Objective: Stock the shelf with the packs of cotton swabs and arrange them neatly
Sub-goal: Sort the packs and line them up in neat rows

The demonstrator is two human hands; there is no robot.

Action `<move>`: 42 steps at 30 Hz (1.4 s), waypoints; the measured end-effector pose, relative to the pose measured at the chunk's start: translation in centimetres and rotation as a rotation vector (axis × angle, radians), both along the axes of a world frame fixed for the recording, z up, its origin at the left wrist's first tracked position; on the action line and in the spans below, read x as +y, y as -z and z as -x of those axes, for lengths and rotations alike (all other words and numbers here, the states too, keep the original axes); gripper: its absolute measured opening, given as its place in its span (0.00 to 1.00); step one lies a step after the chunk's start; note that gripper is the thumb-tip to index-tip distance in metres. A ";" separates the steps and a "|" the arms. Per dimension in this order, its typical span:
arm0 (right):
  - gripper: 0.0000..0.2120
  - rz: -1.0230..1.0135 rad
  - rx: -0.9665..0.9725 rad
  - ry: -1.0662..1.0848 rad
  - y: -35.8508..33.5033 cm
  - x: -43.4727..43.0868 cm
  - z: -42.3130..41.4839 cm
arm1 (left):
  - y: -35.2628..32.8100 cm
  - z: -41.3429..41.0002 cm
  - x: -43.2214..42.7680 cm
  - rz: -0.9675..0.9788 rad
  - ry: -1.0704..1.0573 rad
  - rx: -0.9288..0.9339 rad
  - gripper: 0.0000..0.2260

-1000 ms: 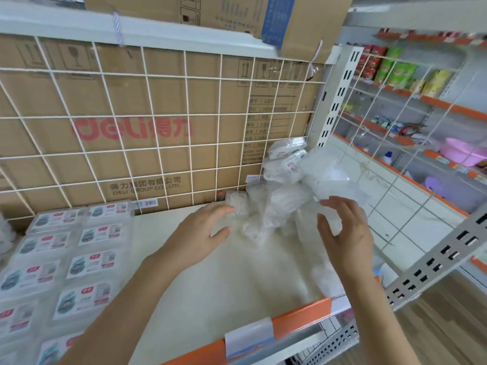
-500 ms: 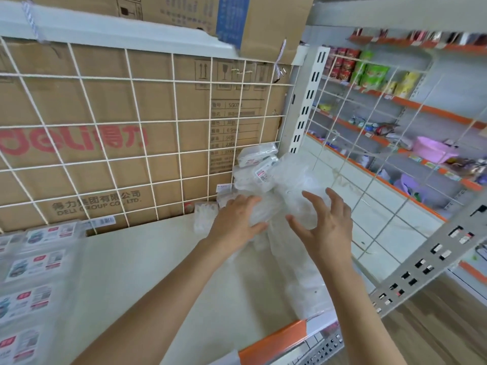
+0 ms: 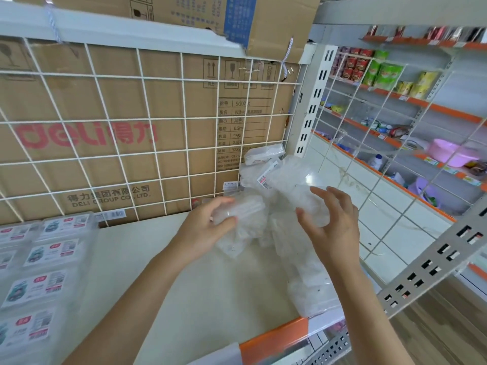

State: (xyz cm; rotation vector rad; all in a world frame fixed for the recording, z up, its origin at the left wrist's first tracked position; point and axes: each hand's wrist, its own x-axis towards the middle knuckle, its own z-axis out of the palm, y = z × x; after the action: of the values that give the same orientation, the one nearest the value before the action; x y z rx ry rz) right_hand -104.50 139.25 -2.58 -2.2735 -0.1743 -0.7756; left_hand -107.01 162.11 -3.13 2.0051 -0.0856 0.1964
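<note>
Gripped one clear pack of cotton swabs (image 3: 241,208) in the left hand (image 3: 205,230), thumb and curled fingers wrapped round it, just above the shelf (image 3: 158,272). Held the right hand (image 3: 334,225) just beside it, fingers spread and lightly bent against a clear plastic bag (image 3: 308,280); could not tell whether any film was pinched. Worked at the pile of packs (image 3: 263,159) heaped in the back right corner against the white wire grid (image 3: 118,122). Saw rows of labelled packs (image 3: 39,259) lying flat at the left.
</note>
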 end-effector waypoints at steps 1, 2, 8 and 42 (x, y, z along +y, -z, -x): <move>0.25 -0.046 0.007 -0.035 -0.3 0.2 0.3 | -0.2 0.5 0.3 0.119 -0.014 0.040 0.23; 0.26 -0.100 0.014 -0.072 -0.6 0.4 0.7 | -0.4 0.9 0.5 0.231 -0.025 0.082 0.21; 0.20 -0.429 0.100 -0.356 -2.2 2.3 1.8 | -1.0 3.2 2.1 0.849 -0.143 0.338 0.14; 0.24 -1.078 0.587 -0.780 0.8 18.5 2.6 | -0.4 8.1 12.3 0.845 -0.360 0.203 0.12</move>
State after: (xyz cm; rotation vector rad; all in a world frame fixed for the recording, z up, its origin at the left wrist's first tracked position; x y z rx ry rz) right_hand -107.07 157.73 -3.41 -1.1428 -0.2556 0.2256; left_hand -115.16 174.40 -2.73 1.1707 0.4267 0.2105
